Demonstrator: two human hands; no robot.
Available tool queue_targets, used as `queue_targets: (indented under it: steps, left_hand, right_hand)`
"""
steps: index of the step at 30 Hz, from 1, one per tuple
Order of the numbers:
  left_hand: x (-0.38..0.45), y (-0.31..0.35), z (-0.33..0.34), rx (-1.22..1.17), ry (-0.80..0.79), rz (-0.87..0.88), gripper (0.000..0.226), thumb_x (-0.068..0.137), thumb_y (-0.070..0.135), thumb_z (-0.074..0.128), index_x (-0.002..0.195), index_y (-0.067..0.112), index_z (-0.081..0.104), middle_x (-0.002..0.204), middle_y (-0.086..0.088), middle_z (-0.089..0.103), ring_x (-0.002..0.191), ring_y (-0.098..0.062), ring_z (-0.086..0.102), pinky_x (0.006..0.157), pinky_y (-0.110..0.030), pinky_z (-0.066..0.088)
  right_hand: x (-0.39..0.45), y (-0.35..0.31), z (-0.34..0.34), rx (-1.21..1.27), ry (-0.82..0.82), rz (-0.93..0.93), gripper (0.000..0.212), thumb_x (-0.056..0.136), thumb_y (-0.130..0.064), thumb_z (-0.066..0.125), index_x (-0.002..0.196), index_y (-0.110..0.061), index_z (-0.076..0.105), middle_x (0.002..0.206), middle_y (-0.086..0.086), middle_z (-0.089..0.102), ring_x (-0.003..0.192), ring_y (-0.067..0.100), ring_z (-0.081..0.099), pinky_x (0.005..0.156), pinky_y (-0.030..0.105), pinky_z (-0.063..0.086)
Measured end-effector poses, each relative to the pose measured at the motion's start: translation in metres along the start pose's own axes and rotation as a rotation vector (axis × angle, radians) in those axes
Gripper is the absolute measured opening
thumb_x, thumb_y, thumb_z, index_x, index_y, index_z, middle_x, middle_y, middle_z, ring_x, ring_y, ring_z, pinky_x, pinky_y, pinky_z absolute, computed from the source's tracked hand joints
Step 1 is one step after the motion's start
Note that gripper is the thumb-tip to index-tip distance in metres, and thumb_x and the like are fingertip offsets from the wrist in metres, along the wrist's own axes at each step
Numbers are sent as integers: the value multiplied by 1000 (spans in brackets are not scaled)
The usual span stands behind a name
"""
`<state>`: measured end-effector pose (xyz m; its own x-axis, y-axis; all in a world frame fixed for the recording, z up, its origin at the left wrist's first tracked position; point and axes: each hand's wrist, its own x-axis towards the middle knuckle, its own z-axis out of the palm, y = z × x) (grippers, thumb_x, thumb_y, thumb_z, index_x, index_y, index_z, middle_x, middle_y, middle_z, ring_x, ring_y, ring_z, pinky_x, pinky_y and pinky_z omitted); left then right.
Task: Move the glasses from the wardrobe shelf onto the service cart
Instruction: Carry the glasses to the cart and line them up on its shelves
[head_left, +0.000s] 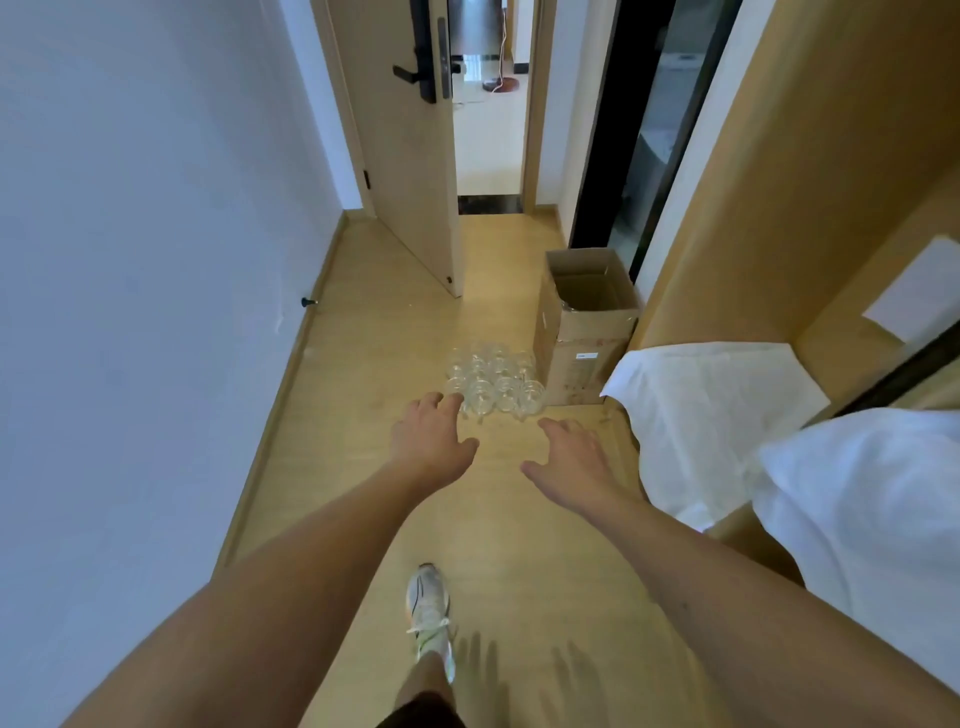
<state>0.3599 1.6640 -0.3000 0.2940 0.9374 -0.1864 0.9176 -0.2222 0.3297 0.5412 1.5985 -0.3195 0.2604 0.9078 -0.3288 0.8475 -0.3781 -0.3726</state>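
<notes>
Two bare hands, the left hand (434, 434) and the right hand (569, 457), are held out empty with fingers spread and loose above the wooden floor (363, 415), where the glasses (493, 379) are clustered just beside a cardboard box (587, 322).

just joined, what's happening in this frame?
A person is walking down a hallway toward a cluster of clear glasses standing on the wooden floor beside an open cardboard box. The left hand and the right hand are stretched forward, open and empty, not touching any glass. No service cart or wardrobe shelf is in view.
</notes>
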Motion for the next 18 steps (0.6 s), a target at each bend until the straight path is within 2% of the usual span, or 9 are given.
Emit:
queue_targets:
  steps: [8,18]
  left_hand:
    - [151,-34,-5,-10,-53,42,66,93,43,62,150,21,39,151,-7,43,137,-30,40,108,-44,40]
    - [300,-102,-18,-93,-139,-55,67,90,46,64,149,22,42,150,-8,45,136,-32,42,107,-41,40]
  right_hand:
    - [134,-37,2,26,-17,73,71,91,-49,64,152,-26,38,151,5,43,139,32,36,113,43,36]
    - [273,-81,8,59,-106,188,74,88,-49,67,152,-24,40,151,6,44,138,34,39,111,42,38]
